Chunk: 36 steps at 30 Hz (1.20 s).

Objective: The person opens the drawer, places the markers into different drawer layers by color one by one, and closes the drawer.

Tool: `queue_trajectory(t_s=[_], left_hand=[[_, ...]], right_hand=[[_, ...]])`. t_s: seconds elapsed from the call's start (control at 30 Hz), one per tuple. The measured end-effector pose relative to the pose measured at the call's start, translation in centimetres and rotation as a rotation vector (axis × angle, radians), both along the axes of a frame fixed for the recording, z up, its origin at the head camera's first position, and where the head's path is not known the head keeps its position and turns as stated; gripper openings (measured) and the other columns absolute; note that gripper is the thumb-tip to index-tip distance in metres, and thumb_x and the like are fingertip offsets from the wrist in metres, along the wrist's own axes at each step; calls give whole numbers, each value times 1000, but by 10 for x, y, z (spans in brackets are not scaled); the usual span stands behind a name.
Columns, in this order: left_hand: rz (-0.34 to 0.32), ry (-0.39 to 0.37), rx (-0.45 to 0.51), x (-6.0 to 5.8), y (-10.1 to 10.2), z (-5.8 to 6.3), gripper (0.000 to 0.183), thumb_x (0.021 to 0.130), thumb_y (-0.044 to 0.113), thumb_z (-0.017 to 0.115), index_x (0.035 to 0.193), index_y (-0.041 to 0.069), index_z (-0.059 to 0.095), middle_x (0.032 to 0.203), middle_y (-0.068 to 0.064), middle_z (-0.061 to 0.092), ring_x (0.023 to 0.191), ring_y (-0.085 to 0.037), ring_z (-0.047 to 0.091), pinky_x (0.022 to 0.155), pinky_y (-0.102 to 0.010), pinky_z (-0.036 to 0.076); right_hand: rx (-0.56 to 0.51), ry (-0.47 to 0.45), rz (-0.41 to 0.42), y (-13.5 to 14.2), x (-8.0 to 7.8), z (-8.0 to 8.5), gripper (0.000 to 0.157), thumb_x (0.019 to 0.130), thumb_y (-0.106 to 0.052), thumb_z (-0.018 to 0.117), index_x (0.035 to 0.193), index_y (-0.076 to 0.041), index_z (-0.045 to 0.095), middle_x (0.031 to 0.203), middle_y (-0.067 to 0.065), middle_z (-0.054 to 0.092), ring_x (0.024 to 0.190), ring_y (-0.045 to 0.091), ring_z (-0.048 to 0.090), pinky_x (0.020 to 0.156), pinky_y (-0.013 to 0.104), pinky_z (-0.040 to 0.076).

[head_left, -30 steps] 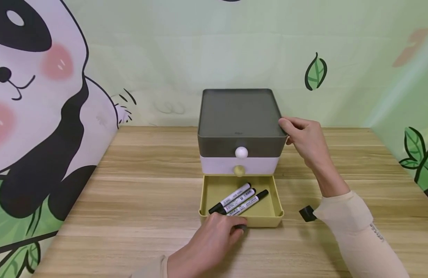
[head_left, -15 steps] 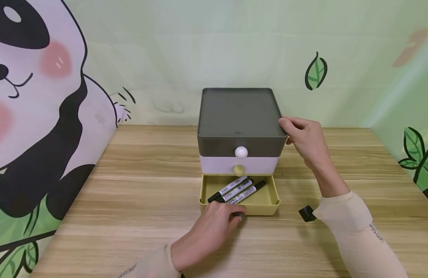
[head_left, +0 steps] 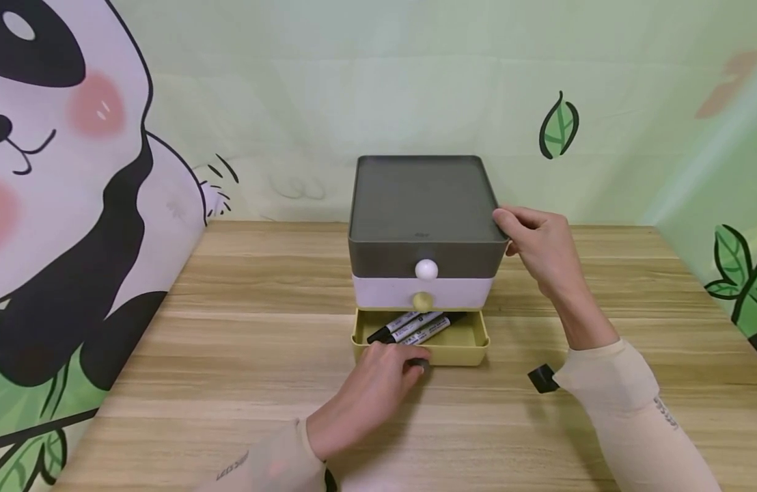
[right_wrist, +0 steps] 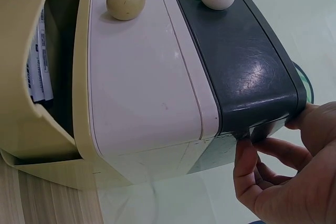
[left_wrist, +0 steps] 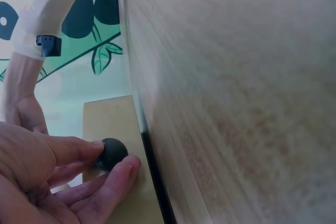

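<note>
A small three-drawer box (head_left: 424, 198) stands on the table, dark grey on top, white in the middle, yellow below. Its yellow bottom drawer (head_left: 458, 354) is partly pulled out, with three white markers (head_left: 415, 328) with black caps lying slantwise inside. My left hand (head_left: 372, 383) is at the drawer front, pinching the dark round knob (left_wrist: 112, 154) between thumb and fingers. My right hand (head_left: 541, 249) grips the upper right edge of the box, thumb on the grey rim and fingers under it. The white knob (head_left: 426, 270) and yellow knob (head_left: 423, 301) mark the two upper drawers, both closed.
A wooden table (head_left: 262, 287) carries the box. Behind it hangs a green backdrop (head_left: 292, 102) with a printed panda and leaves. A small black block-like piece (head_left: 543, 378) shows at the right sleeve cuff.
The yellow drawer has slid back toward the box, with my left hand moving along on its knob. The markers now sit partly under the white drawer. My right hand has stayed put.
</note>
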<state>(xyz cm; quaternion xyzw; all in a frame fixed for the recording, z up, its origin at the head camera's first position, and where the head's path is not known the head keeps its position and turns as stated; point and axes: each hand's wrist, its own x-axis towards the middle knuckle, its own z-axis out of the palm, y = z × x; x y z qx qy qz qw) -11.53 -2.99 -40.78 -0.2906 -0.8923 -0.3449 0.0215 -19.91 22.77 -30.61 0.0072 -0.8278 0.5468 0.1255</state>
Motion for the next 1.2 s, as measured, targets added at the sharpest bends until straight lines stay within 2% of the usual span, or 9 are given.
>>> queue_trajectory(t_s=[0.47,0.67,0.93,1.2], left_hand=[[34,-7,-3,-18,4,-4,16,94,4,74,109,6,80,103,-5,78,68,-7,56,58,-20,48],[44,-43,-5,-21,6,-3,17,95,5,74,111,6,80,105,-7,77,65,-8,54,52,-21,44],[53,-29,-7,-24,7,-4,18,95,5,74,112,6,79,108,-7,77,82,-9,66,62,-20,50],[63,-8,-1,-30,8,-5,18,94,5,74,112,8,80,108,-4,77,89,-12,68,69,-24,54]], right_hand=[[-5,-15,-2,1,0,-1,41,102,-35,65,131,-6,72,92,-15,70,77,12,59,71,24,53],[-7,-12,-1,1,0,-2,41,102,-35,65,130,-6,72,92,-14,70,76,12,59,71,25,53],[-2,-18,3,1,2,-1,41,102,-35,65,131,-6,72,92,-13,70,76,15,60,70,22,52],[-4,-15,-2,1,0,-1,41,102,-36,65,131,-7,72,93,-12,70,76,14,59,69,21,52]])
